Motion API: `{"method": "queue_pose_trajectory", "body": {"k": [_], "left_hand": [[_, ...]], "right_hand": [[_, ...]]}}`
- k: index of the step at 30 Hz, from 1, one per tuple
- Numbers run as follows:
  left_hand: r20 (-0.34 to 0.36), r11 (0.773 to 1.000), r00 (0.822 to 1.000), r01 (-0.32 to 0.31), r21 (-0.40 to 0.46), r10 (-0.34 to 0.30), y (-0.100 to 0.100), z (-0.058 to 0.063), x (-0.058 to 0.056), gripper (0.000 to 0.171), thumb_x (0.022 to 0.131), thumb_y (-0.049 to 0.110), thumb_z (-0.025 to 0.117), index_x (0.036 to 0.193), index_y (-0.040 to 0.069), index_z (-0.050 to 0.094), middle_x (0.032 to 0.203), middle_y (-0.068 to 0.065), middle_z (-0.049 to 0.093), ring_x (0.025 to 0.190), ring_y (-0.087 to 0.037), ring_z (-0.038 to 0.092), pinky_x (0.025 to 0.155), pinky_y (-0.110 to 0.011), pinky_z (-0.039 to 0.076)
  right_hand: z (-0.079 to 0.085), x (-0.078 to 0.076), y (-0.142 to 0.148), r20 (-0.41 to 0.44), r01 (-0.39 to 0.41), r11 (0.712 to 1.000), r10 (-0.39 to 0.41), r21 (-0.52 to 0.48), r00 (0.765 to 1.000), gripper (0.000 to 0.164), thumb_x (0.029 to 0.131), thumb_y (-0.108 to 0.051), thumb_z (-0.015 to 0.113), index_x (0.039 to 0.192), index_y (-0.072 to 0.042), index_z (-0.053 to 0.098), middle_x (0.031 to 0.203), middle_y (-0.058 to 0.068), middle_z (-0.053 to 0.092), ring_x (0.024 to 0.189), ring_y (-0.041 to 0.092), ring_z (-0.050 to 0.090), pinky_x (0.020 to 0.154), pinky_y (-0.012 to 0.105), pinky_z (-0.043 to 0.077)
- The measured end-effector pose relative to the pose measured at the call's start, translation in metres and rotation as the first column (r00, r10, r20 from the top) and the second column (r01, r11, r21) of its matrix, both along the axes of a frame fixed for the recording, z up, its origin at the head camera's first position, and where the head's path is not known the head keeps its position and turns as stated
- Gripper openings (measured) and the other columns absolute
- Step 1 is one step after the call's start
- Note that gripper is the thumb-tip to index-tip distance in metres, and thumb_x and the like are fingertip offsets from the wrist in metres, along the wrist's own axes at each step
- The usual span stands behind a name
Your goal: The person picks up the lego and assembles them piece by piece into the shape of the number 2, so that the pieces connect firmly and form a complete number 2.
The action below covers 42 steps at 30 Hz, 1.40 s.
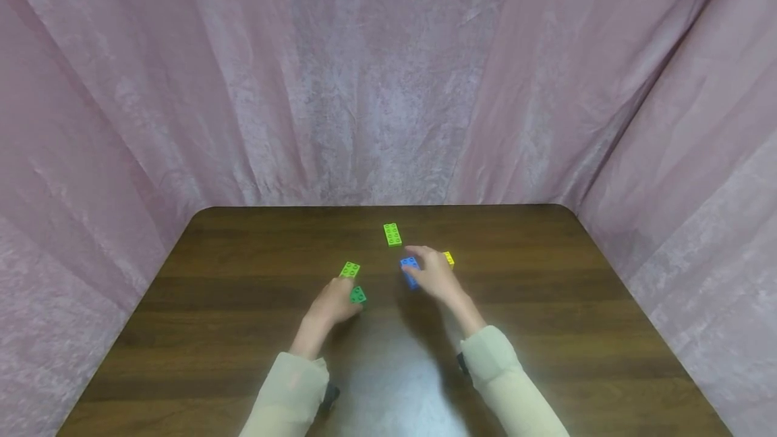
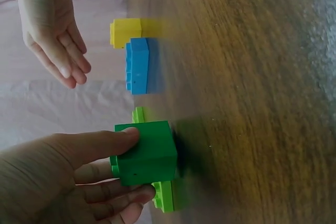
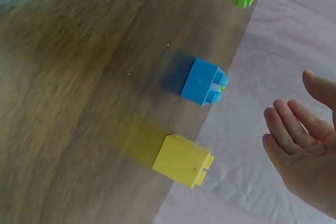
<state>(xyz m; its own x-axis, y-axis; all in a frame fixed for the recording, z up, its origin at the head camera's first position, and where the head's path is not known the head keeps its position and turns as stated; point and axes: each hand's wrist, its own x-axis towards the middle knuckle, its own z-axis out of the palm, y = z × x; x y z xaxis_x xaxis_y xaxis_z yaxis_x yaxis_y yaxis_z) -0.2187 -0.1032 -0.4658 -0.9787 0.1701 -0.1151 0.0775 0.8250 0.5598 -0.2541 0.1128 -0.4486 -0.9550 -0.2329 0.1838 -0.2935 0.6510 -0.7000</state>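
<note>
My left hand pinches a dark green toy building brick, its thumb on the near face and the other fingers curled round the far side. Close beyond that brick lies a lime green brick, partly covered by the hand in the head view. My right hand is over the table with its fingers loosely extended and nothing in them. It overlaps a blue brick in the head view, while the right wrist view shows a gap between them. Beside it stands a yellow brick, mostly hidden from the head camera.
A second lime green brick lies toward the far edge of the dark wooden table. Pink curtains hang behind the table and at both sides.
</note>
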Motion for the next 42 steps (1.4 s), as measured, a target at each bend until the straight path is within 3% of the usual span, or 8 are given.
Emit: {"method": "queue_pose_trajectory", "body": {"k": [12, 27, 36, 42], "left_hand": [[-0.010, 0.997, 1.000, -0.002, 0.073, 0.003, -0.004, 0.007, 0.000, 0.018, 0.077, 0.007, 0.072, 0.089, 0.002, 0.059, 0.074, -0.004, 0.054, 0.062, -0.015, 0.050, 0.051, -0.022, 0.040], [-0.065, 0.998, 0.998, -0.006, 0.066, 0.010, -0.008, 0.019, 0.009, 0.023, 0.079, 0.009, 0.073, 0.096, 0.000, 0.060, 0.080, -0.006, 0.053, 0.066, -0.016, 0.049, 0.052, -0.022, 0.041], [-0.059, 0.996, 0.998, -0.029, 0.090, 0.034, -0.015, 0.020, 0.012, 0.033, 0.079, 0.007, 0.073, 0.109, -0.005, 0.061, 0.087, -0.009, 0.055, 0.070, -0.017, 0.050, 0.055, -0.023, 0.043], [-0.092, 0.996, 0.996, -0.006, 0.090, 0.014, -0.016, 0.017, 0.012, 0.032, 0.078, 0.006, 0.074, 0.105, -0.006, 0.061, 0.088, -0.011, 0.057, 0.072, -0.018, 0.051, 0.057, -0.023, 0.044]], "right_hand": [[-0.009, -0.031, -0.011, -0.001, 0.110, 0.994, -0.110, -0.021, 0.994, 0.042, 0.088, -0.017, 0.071, 0.123, 0.004, 0.061, 0.118, 0.019, 0.068, 0.113, 0.034, 0.063, 0.101, 0.046, 0.052], [-0.016, -0.062, -0.020, 0.117, 0.163, 0.986, -0.159, -0.021, 0.980, 0.051, 0.087, -0.021, 0.072, 0.128, 0.006, 0.057, 0.120, 0.022, 0.067, 0.111, 0.035, 0.064, 0.100, 0.046, 0.053], [-0.025, -0.076, -0.033, 0.172, 0.190, 0.982, -0.187, -0.002, 0.967, 0.057, 0.087, -0.022, 0.073, 0.130, 0.009, 0.053, 0.128, 0.025, 0.062, 0.118, 0.037, 0.060, 0.103, 0.047, 0.051], [-0.030, -0.085, -0.039, 0.166, 0.218, 0.974, -0.226, 0.063, 0.960, 0.059, 0.084, -0.026, 0.075, 0.126, 0.011, 0.056, 0.123, 0.029, 0.062, 0.114, 0.041, 0.060, 0.102, 0.049, 0.051]]}}
